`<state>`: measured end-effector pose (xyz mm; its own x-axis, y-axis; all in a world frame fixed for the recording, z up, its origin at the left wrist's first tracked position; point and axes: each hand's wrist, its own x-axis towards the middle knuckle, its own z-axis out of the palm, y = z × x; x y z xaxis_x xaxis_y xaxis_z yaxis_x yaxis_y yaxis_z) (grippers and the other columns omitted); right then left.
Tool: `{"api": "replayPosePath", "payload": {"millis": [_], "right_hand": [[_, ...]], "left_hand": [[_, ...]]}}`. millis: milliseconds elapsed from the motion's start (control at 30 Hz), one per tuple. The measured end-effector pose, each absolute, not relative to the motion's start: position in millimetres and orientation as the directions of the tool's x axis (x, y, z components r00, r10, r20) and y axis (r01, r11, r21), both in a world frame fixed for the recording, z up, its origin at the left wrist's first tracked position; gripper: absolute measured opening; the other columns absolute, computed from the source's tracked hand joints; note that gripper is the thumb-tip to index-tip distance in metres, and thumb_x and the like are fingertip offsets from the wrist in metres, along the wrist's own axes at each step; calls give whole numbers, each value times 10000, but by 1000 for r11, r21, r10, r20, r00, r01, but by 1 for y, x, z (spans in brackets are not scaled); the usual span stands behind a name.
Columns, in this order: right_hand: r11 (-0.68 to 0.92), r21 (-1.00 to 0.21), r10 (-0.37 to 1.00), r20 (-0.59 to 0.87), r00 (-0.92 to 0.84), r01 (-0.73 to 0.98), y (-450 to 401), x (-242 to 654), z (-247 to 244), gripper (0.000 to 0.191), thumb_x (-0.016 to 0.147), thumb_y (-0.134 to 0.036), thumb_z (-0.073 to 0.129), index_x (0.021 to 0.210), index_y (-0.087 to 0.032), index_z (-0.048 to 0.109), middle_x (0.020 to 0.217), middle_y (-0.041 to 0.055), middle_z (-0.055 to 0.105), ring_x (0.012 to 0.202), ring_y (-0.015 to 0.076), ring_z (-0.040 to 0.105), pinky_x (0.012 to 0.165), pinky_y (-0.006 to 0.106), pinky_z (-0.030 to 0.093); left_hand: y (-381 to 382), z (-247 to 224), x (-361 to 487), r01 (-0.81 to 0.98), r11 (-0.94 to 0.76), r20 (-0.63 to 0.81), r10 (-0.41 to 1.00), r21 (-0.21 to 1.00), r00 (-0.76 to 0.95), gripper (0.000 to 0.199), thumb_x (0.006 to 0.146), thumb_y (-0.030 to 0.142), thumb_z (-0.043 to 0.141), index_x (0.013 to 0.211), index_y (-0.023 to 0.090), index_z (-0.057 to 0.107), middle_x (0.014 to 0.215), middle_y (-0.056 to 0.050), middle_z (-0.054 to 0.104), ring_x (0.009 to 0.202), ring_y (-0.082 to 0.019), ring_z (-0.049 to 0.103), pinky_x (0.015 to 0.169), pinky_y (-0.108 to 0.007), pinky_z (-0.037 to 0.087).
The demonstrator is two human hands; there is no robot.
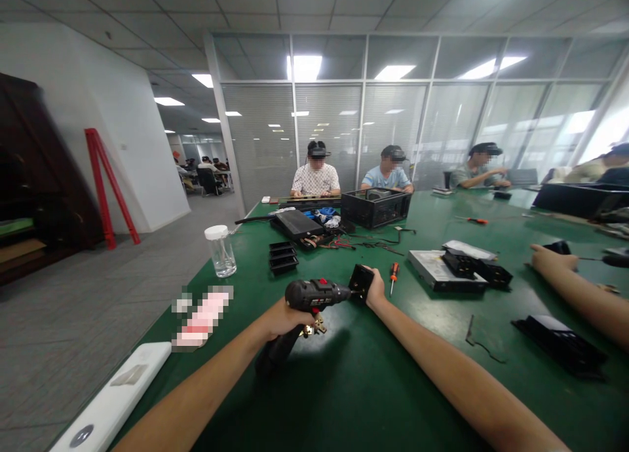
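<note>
My left hand is wrapped round the grip of a black cordless drill, whose nose points right. In my right hand is a small black box-shaped part, tilted up off the table. The drill's tip meets the face of this part or is very close to it; I cannot tell which. Several brass-coloured metal pieces show just behind my left hand. An orange-handled screwdriver lies to the right of my right hand.
On the green table are a clear jar, black trays, a flat metal drive, a black computer case and loose wires. A white power strip runs along the left edge. A co-worker's hand is at right.
</note>
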<state>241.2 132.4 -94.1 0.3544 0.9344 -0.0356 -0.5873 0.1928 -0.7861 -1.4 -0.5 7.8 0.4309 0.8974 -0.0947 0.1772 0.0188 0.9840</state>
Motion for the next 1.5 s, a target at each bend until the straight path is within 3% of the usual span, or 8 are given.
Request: {"api": "replayPosePath", "payload": {"millis": [267,500,767,1100,1500], "right_hand": [[172,-770,948,-41,317,-614,130,240,-93,279,683,-403,467,796,-199,621,534,-28,598,465,161,557,453,286,455],[181,-770,949,-26,314,-612,131,241,-94,233,691,-382,466,760,-206,602,532,-32,590,472,155,560,449,275,457],[173,-772,954,-22,299,-611,131,241,-94,218,697,-389,465,736,-209,582,517,-35,572,453,155,549,434,275,450],[151,-782,962,-24,272,-604,132,242,-95,266,690,-409,463,787,-205,602,541,-28,591,493,171,575,464,290,461],[194,-778,946,-15,325,-598,136,242,-100,291,682,-396,473,812,-188,629,555,-26,610,503,168,580,473,282,460]], "left_hand": [[-5,9,2,159,-39,-36,897,986,441,172,508,77,632,675,113,629,590,18,571,570,-117,499,566,-246,390],[0,7,-1,183,3,-85,894,983,440,88,530,84,601,610,107,630,560,-1,585,531,-123,499,542,-252,385],[-1,4,-1,191,-54,-36,898,980,439,147,522,87,616,667,104,637,579,5,577,560,-126,504,544,-243,381],[-3,8,0,209,-10,-78,910,978,407,110,517,98,615,625,112,618,554,7,578,524,-123,496,518,-248,375],[-3,7,0,187,-41,-45,901,981,431,187,511,86,616,693,111,647,630,5,592,620,-131,508,607,-256,393]]}}
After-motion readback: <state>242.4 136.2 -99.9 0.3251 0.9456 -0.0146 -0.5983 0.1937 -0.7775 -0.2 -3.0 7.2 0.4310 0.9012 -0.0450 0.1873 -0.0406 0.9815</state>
